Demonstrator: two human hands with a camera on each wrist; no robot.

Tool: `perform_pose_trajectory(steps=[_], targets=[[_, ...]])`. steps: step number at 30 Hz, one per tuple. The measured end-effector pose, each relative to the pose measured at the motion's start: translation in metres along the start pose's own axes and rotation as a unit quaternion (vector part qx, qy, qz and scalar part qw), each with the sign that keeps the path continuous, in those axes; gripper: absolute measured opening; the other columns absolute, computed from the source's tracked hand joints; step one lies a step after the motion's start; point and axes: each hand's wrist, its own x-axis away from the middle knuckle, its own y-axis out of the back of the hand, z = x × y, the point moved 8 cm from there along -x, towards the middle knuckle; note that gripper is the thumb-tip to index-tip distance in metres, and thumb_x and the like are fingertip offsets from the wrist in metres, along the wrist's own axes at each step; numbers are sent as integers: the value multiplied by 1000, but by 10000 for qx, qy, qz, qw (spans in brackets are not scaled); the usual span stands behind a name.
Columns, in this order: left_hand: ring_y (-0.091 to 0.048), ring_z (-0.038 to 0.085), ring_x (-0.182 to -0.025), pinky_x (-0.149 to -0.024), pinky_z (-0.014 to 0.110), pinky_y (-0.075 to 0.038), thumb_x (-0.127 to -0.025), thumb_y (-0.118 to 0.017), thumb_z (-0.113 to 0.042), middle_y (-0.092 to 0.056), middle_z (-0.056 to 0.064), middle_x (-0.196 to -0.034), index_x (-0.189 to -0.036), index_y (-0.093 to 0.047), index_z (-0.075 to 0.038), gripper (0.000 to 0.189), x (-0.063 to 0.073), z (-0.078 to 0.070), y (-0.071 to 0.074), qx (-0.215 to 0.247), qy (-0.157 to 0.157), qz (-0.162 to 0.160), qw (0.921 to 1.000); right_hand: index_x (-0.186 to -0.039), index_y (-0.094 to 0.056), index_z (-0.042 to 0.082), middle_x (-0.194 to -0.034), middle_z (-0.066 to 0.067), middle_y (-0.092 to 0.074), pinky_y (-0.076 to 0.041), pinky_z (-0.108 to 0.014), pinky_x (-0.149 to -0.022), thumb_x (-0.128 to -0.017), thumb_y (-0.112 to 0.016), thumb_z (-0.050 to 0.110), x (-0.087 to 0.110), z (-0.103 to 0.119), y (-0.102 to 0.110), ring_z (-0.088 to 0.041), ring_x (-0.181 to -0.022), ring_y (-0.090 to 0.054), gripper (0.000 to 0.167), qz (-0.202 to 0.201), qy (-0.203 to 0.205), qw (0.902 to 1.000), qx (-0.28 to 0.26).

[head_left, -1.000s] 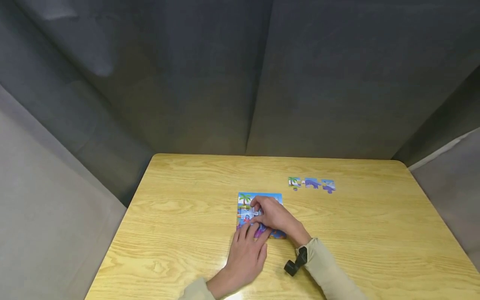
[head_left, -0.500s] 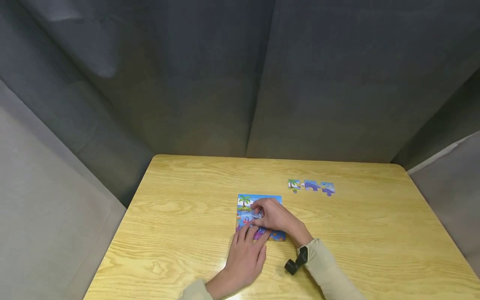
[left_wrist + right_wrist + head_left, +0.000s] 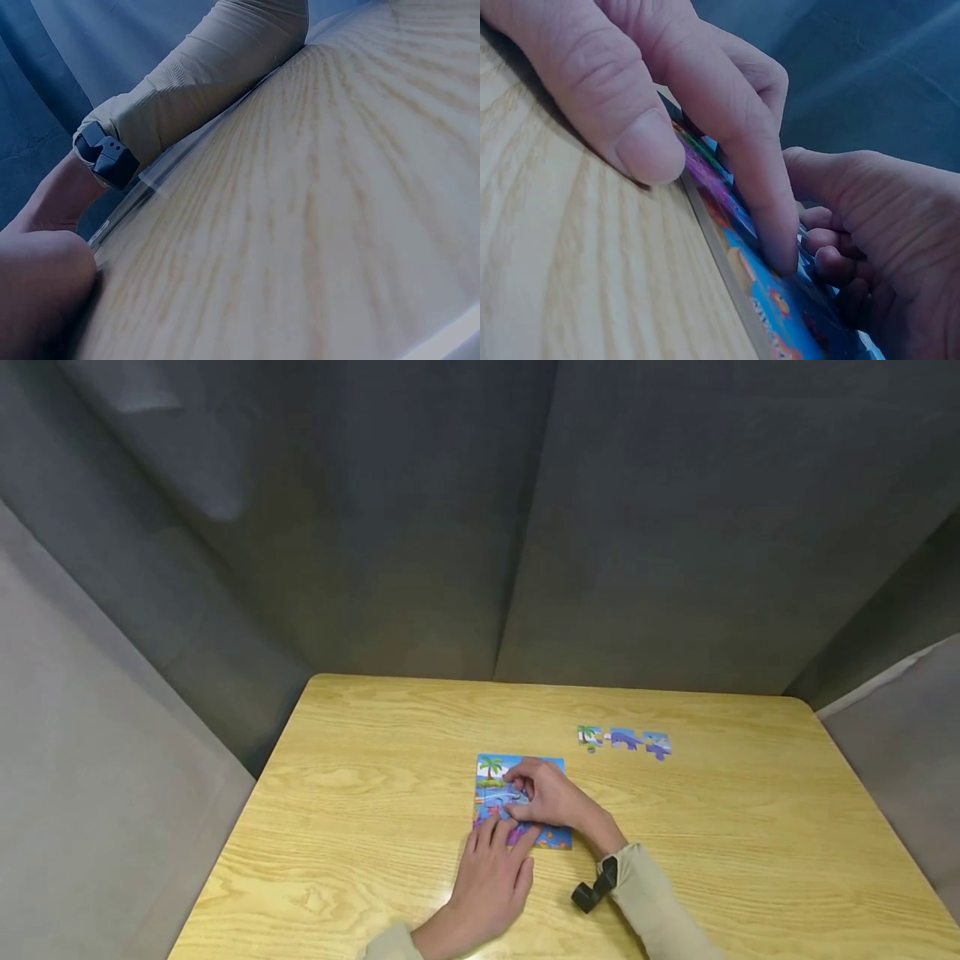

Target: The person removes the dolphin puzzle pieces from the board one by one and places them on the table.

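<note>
A colourful jigsaw puzzle (image 3: 491, 768) with a palm tree and sea picture lies in a flat tray on the table in the head view. My left hand (image 3: 491, 872) rests on its near edge, fingers extended over the picture; the right wrist view shows one fingertip pressing the blue part. Over the puzzle's middle, my right hand (image 3: 551, 795) has thumb and forefinger curled about a puzzle piece (image 3: 519, 795), mostly hidden beneath the fingers. In the right wrist view the right hand's (image 3: 885, 232) curled fingers come down close to the picture.
Farther back and to the right, three loose puzzle pieces lie in a row: one with a palm tree (image 3: 588, 735), one purple and blue (image 3: 625, 738), one with sky and purple (image 3: 657, 743). The wooden table (image 3: 360, 827) ends at a dark curtain (image 3: 405, 527).
A pale-edged piece at the puzzle's left middle now sits flush with the picture. My right fingers have shifted slightly at the centre; the left hand stays on the near edge. The head view has tilted slightly.
</note>
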Motion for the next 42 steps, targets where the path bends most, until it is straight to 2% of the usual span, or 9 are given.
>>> perform_pose_trajectory(steps=[4, 8, 14, 21, 32, 42], targets=[[-44, 33, -137, -109, 52, -40, -108, -45, -33, -52, 6, -141, -151, -55, -27, 45, 0, 1, 1, -19, -9, -96, 10000, -108, -74, 6, -86, 2, -62, -46, -22, -60, -81, -87, 21, 0, -1, 0, -5, -66, -49, 34, -36, 87, 9999, -36], [-45, 33, -137, -108, 52, -41, -107, -47, -32, -52, 6, -142, -150, -56, -26, 45, 0, 0, 2, 46, -12, -116, 9999, -109, -73, 5, -87, 1, -61, -47, -22, -60, -81, -86, 20, 1, -1, 2, -4, -65, -50, 34, -46, 108, 9997, -197], [-42, 34, -139, -109, 54, -40, -108, -45, -33, -49, 6, -147, -152, -54, -26, 45, 1, -1, 0, 146, -15, 55, 9999, -109, -73, 5, -86, 0, -61, -47, -22, -60, -81, -86, 20, 5, -3, 5, -11, -65, -54, 35, -76, 101, 9995, -286], [-45, 35, -137, -108, 53, -41, -106, -47, -32, -52, 7, -145, -149, -57, -26, 45, 0, -2, 2, 40, -42, -182, 9998, -114, -73, 5, -88, -1, -62, -48, -23, -61, -80, -85, 20, 9, -2, 14, -18, -69, -57, 39, -227, 218, 9988, -388], [-44, 35, -139, -109, 54, -42, -107, -45, -33, -50, 7, -148, -154, -53, -27, 47, -2, 1, 2, 93, 44, 45, 9999, -110, -74, 9, -87, 1, -61, -47, -23, -60, -76, -89, 18, 20, -20, 38, -17, -70, -56, 38, -587, 8, 9981, -188], [-43, 35, -139, -109, 53, -41, -106, -47, -33, -50, 6, -147, -153, -53, -28, 47, -2, 1, 2, 119, 70, 19, 9999, -112, -74, 8, -86, 0, -62, -44, -22, -59, -76, -90, 12, 40, -40, 58, -16, -67, -54, 40, -804, -70, 9967, -45]])
